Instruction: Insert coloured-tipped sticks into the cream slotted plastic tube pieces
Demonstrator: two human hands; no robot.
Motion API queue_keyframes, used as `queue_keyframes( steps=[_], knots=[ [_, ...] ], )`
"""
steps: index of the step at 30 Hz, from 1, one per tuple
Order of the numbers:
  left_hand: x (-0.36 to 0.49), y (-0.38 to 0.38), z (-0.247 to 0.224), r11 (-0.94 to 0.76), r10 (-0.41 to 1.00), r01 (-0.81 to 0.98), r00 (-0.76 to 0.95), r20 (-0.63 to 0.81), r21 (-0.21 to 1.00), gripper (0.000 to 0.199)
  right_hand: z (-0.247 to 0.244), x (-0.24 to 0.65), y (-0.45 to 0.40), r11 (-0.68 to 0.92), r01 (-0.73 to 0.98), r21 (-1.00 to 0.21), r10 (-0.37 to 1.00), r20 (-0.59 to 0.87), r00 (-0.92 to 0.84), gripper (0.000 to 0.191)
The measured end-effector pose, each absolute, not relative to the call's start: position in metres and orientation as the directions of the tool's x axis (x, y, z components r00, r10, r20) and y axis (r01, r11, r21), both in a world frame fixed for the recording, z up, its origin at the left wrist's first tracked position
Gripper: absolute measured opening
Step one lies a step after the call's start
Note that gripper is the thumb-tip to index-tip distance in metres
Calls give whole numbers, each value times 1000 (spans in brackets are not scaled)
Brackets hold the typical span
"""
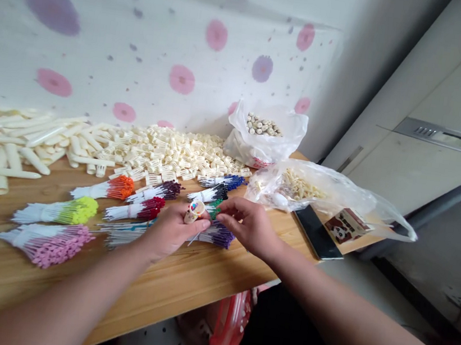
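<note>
My left hand [174, 228] is closed around a short cream tube [194, 213] with small coloured pieces showing in its open end. Just right of it, my right hand [251, 227] has its thumb and fingertips close together by the green-tipped bundle [214, 207]; whatever they hold is too small to make out. Purple-tipped sticks [219, 234] lie under and between the hands. Around them on the wooden table are blue [233, 182], black [215, 193], dark red [153, 207], orange [120, 187], yellow-green [81, 210] and pink [61, 246] bundles.
Long cream tubes [11, 158] and a heap of short cream parts [182, 152] line the back. A white bag of pens [264, 129] stands behind a clear bag [300, 187]. A phone [316, 232] and a small box [346, 225] lie right. A red stool [230, 328] is below.
</note>
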State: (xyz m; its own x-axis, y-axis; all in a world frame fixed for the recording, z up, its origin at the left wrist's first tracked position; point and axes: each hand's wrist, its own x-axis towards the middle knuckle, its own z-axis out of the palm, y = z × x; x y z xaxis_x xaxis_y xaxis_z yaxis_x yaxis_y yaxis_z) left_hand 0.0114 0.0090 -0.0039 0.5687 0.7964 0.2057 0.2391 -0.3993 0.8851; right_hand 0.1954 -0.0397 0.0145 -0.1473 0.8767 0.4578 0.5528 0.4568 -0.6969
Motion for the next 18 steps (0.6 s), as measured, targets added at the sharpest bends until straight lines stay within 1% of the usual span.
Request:
queue_keyframes(
  steps=[2, 3, 5, 7, 9, 10, 12, 14, 18],
  knots=[
    [11, 9, -6, -443, 763, 196, 595, 253, 875, 19, 19, 192, -46, 468, 553, -689, 868, 476, -142, 8],
    [11, 10, -7, -481, 745, 165, 595, 302, 861, 20, 24, 192, -51, 496, 565, -659, 847, 509, -150, 8],
    [9, 11, -6, -552, 730, 118, 546, 410, 826, 21, 40, 190, -65, 576, 602, -554, 766, 622, -161, 7],
    [6, 11, -4, -593, 740, 122, 473, 478, 796, 22, 62, 189, -84, 656, 626, -421, 639, 752, -164, 8],
    [3, 12, -2, -629, 734, 148, 438, 519, 764, 22, 83, 187, -104, 723, 624, -296, 510, 838, -193, 18],
    [2, 12, -1, -656, 716, 153, 436, 545, 739, 20, 92, 186, -113, 744, 627, -230, 462, 856, -234, 22],
    [1, 12, -1, -715, 660, 130, 450, 602, 687, 15, 104, 183, -125, 760, 634, -144, 449, 821, -352, 26],
    [1, 13, -3, -746, 617, 95, 470, 631, 659, 10, 107, 180, -130, 767, 636, -86, 448, 781, -435, 24],
    [4, 12, -4, -742, 607, 75, 498, 619, 666, 9, 93, 177, -120, 776, 630, -7, 410, 765, -496, 19]
  ],
)
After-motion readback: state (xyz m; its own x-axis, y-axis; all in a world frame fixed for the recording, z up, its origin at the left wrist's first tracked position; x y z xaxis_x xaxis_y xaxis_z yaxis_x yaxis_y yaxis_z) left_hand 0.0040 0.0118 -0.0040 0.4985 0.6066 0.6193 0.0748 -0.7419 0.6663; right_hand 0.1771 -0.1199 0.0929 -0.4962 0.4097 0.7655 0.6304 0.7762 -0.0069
